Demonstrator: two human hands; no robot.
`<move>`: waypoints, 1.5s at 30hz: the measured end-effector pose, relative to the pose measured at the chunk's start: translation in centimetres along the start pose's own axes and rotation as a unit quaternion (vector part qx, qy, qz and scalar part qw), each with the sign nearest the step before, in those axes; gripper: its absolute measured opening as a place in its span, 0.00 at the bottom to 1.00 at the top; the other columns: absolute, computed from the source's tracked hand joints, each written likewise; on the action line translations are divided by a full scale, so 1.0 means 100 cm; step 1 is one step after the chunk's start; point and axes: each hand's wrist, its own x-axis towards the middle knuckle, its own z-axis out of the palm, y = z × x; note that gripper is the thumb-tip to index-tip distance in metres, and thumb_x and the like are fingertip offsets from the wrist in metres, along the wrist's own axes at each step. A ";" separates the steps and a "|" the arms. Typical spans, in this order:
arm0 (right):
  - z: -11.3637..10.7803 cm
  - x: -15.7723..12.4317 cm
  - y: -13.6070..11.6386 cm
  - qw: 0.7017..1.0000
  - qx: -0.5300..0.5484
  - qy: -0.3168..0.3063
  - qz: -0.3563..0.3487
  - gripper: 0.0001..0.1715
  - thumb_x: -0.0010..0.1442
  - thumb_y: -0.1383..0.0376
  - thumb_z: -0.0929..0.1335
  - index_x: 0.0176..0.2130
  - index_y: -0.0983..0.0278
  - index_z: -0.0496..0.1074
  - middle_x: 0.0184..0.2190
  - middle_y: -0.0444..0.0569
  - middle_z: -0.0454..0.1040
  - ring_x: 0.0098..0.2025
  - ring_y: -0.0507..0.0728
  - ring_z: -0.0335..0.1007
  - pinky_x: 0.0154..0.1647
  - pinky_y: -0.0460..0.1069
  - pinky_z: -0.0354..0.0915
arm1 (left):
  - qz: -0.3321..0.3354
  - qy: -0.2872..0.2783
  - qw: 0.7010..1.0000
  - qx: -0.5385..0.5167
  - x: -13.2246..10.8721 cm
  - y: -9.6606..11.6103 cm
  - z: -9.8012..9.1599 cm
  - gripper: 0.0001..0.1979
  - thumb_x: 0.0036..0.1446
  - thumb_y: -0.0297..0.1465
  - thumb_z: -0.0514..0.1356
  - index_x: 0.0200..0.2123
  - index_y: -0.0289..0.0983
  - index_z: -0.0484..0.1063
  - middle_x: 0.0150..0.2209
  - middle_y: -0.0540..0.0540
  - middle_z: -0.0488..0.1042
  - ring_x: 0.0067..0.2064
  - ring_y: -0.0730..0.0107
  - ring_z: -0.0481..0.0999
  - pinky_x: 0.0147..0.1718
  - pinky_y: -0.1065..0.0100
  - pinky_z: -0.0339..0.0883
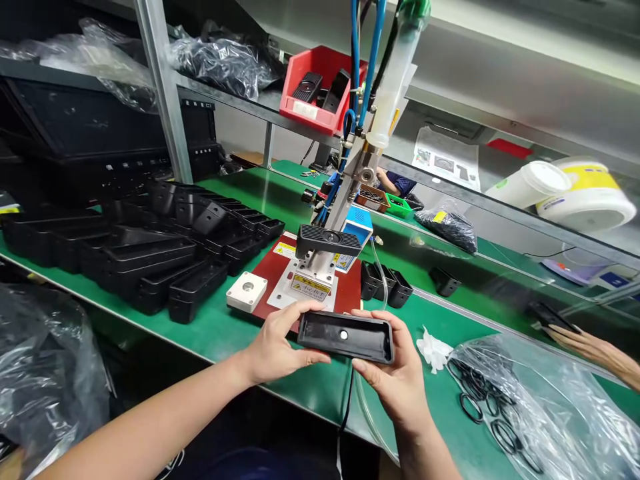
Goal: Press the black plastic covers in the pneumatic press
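Observation:
Between my two hands I hold a black plastic housing (320,337), its hollow side facing me. A small round white spot shows on its inner floor. My left hand (280,343) grips the left end, thumb along the lower edge. On the right end, my right hand (400,370) is closed with its thumb at the lower rim. Just beyond stands a dispensing press (350,193) on a dark red base, with another black housing (327,241) sitting on its fixture. A white box with a round button (247,291) lies left of the fixture.
Many black housings (150,260) are piled at left. A plastic bag of black rings (500,407) lies right, near a crumpled tissue (433,350). Another person's hand (590,347) holds a black part at far right. A red bin (320,87) sits on the shelf above.

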 end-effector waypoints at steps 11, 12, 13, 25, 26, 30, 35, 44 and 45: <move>0.005 -0.005 0.036 0.969 0.193 -0.034 0.151 0.26 0.55 0.45 0.69 0.44 0.60 0.75 0.44 0.55 0.76 0.43 0.64 0.75 0.42 0.59 0.73 | 0.224 -0.082 0.971 0.015 0.007 0.030 0.003 0.29 0.56 0.33 0.63 0.60 0.41 0.60 0.49 0.40 0.76 0.56 0.56 0.72 0.55 0.56 0.68; 0.009 -0.007 0.037 0.966 0.200 -0.038 0.159 0.26 0.56 0.44 0.69 0.42 0.61 0.76 0.41 0.55 0.77 0.41 0.63 0.76 0.41 0.59 0.73 | 0.248 -0.096 0.964 0.025 0.008 0.030 0.005 0.29 0.57 0.31 0.61 0.61 0.41 0.58 0.50 0.40 0.76 0.57 0.56 0.71 0.55 0.56 0.67; 0.014 -0.010 0.039 0.965 0.202 -0.045 0.159 0.26 0.55 0.43 0.69 0.39 0.62 0.77 0.37 0.54 0.78 0.38 0.63 0.76 0.40 0.58 0.74 | 0.261 -0.108 0.959 0.037 0.008 0.029 0.007 0.29 0.57 0.31 0.60 0.61 0.42 0.57 0.51 0.41 0.76 0.58 0.56 0.70 0.56 0.55 0.66; 0.009 -0.018 0.030 0.997 -0.034 -0.019 0.060 0.23 0.63 0.51 0.67 0.55 0.54 0.69 0.51 0.52 0.74 0.52 0.62 0.72 0.47 0.55 0.72 | 0.138 -0.114 0.971 0.158 0.007 0.031 0.007 0.14 0.43 0.28 0.56 0.38 0.38 0.67 0.31 0.45 0.76 0.32 0.61 0.75 0.31 0.62 0.66; 0.009 -0.021 0.028 0.998 -0.055 -0.017 0.029 0.25 0.62 0.51 0.68 0.57 0.54 0.68 0.53 0.52 0.73 0.52 0.63 0.71 0.47 0.55 0.72 | 0.102 -0.118 0.968 0.195 0.007 0.031 0.007 0.15 0.41 0.27 0.56 0.37 0.38 0.68 0.31 0.44 0.76 0.32 0.60 0.75 0.31 0.62 0.66; 0.017 -0.031 0.022 0.978 -0.187 -0.024 -0.090 0.34 0.55 0.57 0.74 0.58 0.53 0.66 0.54 0.50 0.71 0.53 0.64 0.70 0.49 0.54 0.72 | 0.001 -0.166 0.945 0.280 0.005 0.033 0.012 0.16 0.41 0.27 0.59 0.38 0.36 0.70 0.33 0.43 0.76 0.35 0.56 0.76 0.35 0.58 0.68; 0.012 -0.026 0.021 0.989 -0.141 -0.003 -0.049 0.27 0.54 0.62 0.75 0.52 0.56 0.69 0.50 0.50 0.74 0.51 0.61 0.72 0.52 0.52 0.71 | -0.023 -0.190 0.949 0.250 0.007 0.035 0.002 0.20 0.47 0.36 0.67 0.44 0.37 0.71 0.38 0.44 0.77 0.40 0.55 0.76 0.41 0.57 0.69; -0.005 0.015 0.004 0.998 -0.018 -0.021 -0.049 0.25 0.57 0.62 0.74 0.53 0.57 0.68 0.52 0.52 0.71 0.55 0.59 0.69 0.56 0.52 0.68 | 0.009 -0.050 0.994 0.095 0.032 0.036 -0.033 0.26 0.50 0.45 0.67 0.49 0.38 0.71 0.44 0.43 0.76 0.44 0.62 0.77 0.42 0.64 0.72; -0.003 0.022 0.002 0.998 -0.016 -0.023 -0.063 0.26 0.57 0.62 0.73 0.54 0.57 0.67 0.53 0.52 0.70 0.57 0.59 0.67 0.58 0.53 0.66 | 0.040 -0.023 0.994 0.102 0.037 0.036 -0.034 0.26 0.51 0.45 0.67 0.49 0.38 0.70 0.44 0.43 0.76 0.44 0.63 0.77 0.43 0.64 0.72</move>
